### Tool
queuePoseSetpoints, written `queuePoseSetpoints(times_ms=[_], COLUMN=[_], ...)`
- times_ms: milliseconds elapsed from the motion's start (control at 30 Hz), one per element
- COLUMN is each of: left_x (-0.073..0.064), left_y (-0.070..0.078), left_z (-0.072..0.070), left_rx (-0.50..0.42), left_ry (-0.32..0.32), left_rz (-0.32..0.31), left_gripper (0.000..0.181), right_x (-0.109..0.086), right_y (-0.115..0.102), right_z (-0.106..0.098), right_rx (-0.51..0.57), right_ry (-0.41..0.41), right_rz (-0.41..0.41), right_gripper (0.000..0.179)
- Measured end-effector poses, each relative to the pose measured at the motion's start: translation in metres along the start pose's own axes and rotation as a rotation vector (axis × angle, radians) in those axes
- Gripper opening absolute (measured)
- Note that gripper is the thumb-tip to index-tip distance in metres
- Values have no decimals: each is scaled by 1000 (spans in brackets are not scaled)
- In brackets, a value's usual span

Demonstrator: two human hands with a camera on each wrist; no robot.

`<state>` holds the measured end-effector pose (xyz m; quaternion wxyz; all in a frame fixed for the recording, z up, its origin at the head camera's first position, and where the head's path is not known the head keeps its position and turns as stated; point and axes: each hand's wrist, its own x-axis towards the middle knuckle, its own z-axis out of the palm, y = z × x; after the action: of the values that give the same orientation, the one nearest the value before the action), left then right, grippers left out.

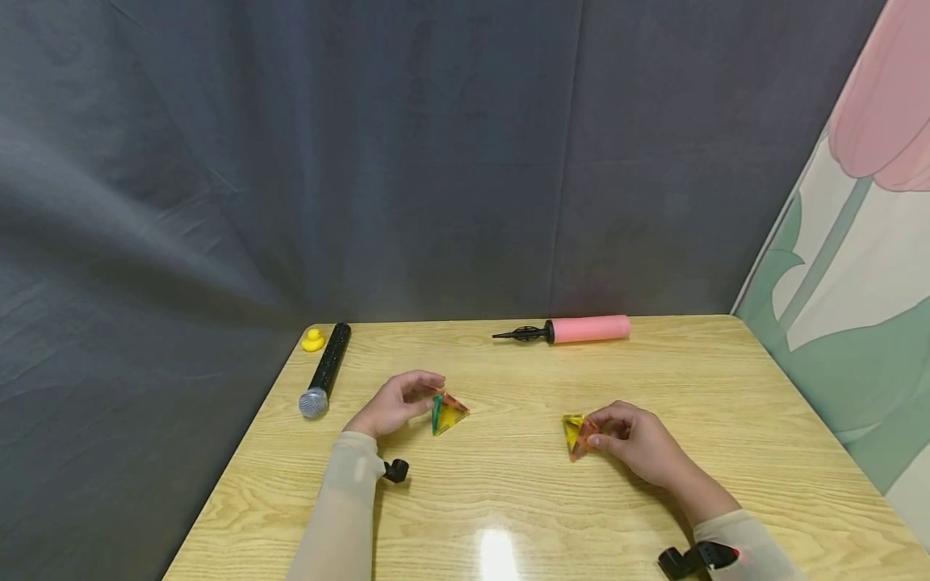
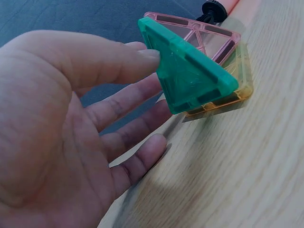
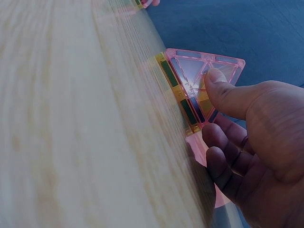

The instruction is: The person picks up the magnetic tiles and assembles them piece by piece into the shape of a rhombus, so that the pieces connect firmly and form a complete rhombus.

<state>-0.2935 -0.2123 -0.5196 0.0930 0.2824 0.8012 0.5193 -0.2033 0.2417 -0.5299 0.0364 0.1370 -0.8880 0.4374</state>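
Note:
Triangular magnetic tiles, translucent green, pink and yellow, lean together on the table at centre left. My left hand pinches the green tile near one edge between thumb and forefinger; its other fingers spread loosely beneath. At centre right, a pink triangular magnetic tile stands tilted against a yellow triangular tile lying low on the table. My right hand grips the pink one, thumb on its face and the fingertips partly hidden behind it.
A black microphone and a yellow rubber duck are at the table's back left. A pink hand pump with a black nozzle lies along the back edge. Behind the wooden table hangs a dark grey curtain.

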Motion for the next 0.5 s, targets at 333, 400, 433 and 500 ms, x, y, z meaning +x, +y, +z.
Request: queuePoseSetpoints(times_ms=[333,400,433,500], left_x=[-3,-3,-3,-2], left_y=[3,2,1,0], left_z=[0,0,1,1], left_rx=[-18,6,16,38], left_ry=[-65,-57,-54,-49], left_rz=[-68,-62,-59,-54], left_gripper=[44,43,43,42], right_x=[1,1,1,0], right_y=[-1,0,1,2], right_z=[-1,-1,0,0], right_rx=[10,5,3,-2], right_ry=[-14,-8,-6,2], right_rz=[25,15,7,-6], right_gripper=[22,22,22,21])
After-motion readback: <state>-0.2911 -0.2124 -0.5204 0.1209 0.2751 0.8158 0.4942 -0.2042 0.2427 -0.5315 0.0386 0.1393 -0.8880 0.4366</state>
